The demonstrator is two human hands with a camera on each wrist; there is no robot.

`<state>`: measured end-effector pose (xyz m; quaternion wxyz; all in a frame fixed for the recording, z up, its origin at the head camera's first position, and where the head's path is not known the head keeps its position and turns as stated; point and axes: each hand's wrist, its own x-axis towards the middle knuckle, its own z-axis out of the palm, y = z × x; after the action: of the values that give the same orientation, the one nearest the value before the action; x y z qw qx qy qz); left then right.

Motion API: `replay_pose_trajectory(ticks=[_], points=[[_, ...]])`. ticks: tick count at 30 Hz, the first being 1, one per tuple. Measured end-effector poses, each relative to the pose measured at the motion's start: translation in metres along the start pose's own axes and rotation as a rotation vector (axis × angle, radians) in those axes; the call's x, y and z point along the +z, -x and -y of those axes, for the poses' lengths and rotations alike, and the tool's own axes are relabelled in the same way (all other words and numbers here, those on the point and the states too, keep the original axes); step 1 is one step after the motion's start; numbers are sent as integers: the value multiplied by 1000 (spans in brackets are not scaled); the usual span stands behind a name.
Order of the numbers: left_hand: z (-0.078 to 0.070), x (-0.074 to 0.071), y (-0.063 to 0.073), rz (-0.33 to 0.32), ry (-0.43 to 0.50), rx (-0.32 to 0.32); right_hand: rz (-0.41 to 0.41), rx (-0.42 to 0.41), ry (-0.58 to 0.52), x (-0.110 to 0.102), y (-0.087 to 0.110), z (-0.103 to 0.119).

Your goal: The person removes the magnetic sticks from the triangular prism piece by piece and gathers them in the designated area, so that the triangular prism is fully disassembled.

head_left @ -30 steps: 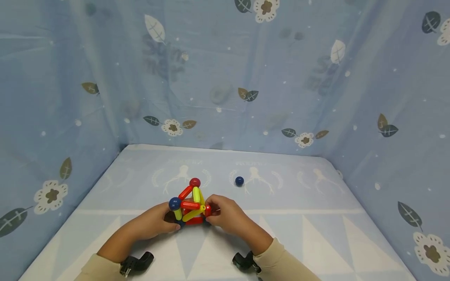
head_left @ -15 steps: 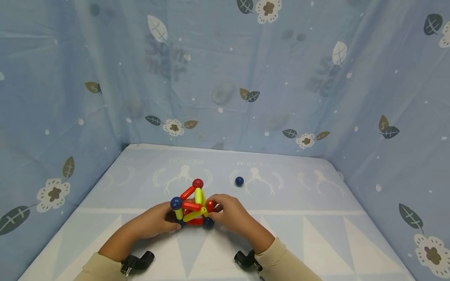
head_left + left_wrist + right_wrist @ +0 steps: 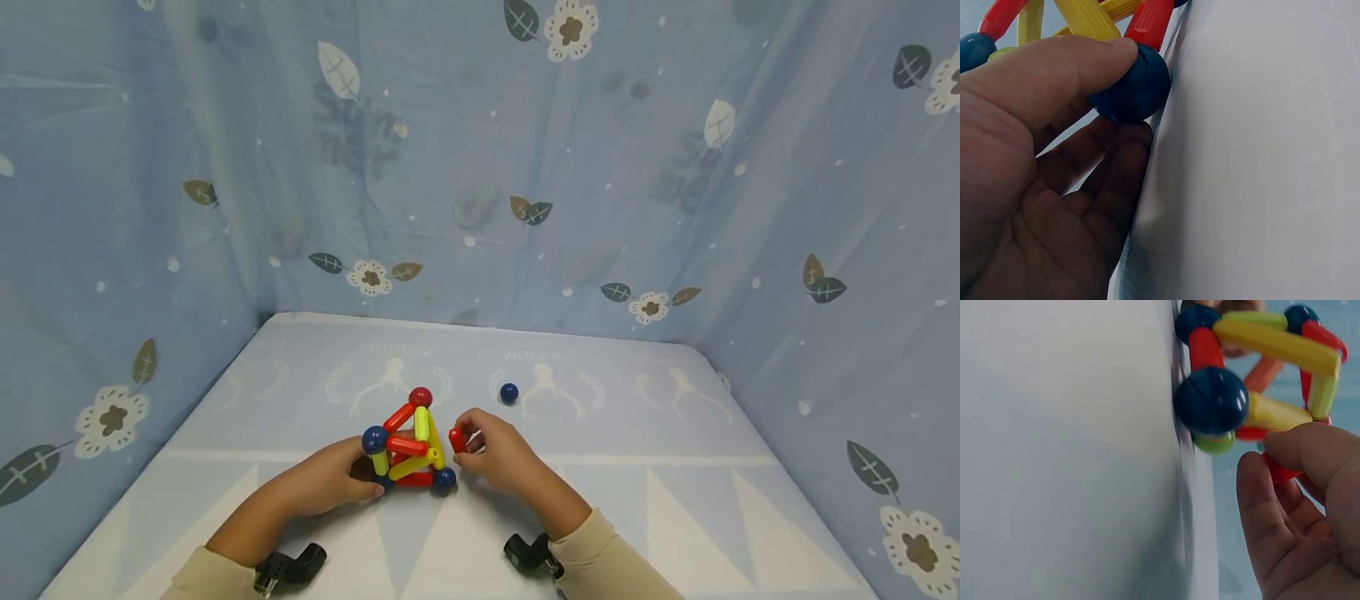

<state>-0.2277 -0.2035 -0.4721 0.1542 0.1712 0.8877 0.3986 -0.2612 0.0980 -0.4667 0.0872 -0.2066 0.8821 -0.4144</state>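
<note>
A frame of red and yellow magnetic sticks (image 3: pixel 422 423) and balls stands on the table, topped by a red ball (image 3: pixel 421 397). At its lower left corner my left hand (image 3: pixel 326 479) pinches a dark blue ball (image 3: pixel 1135 94) between thumb and fingers. To the right of the frame, my right hand (image 3: pixel 498 450) holds a short red stick (image 3: pixel 457 440) by thumb and fingertips, apart from the frame. Most of that stick is hidden by the fingers in the right wrist view. The frame's near right corner is another blue ball (image 3: pixel 1211 400), which no hand touches.
A loose dark blue ball (image 3: pixel 509 393) lies on the table behind the right hand. The patterned tabletop (image 3: pixel 600 517) is enclosed by blue flowered curtains (image 3: pixel 465 167) at the back and both sides. Black wrist mounts (image 3: pixel 292 568) hang below each forearm.
My right hand has drawn the red stick slightly right, away from the frame, uncovering the lower right blue ball. The left hand keeps its grip at the lower left corner.
</note>
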Motion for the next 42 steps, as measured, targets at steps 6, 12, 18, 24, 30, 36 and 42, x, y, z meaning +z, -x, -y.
replay_pose_trajectory(ticks=[6,12,18,24,30,36,42], points=[[-1,0,2,-8,-5,-13,-74,50,-14,-15,-4,-14],[-2,2,1,-11,-3,-19,-140,104,-30,-36,-7,-35],[-2,1,1,-12,-5,-14,-230,111,16,-56,-13,-55],[-1,2,0,-4,-6,-2,-316,164,13,-75,-13,-71],[0,2,0,-10,-4,-11,-359,191,-9,-92,-15,-87],[0,5,-1,5,21,-11,-347,245,50,-106,-15,-109],[-3,3,0,4,2,-26,-293,313,53,-119,-18,-125]])
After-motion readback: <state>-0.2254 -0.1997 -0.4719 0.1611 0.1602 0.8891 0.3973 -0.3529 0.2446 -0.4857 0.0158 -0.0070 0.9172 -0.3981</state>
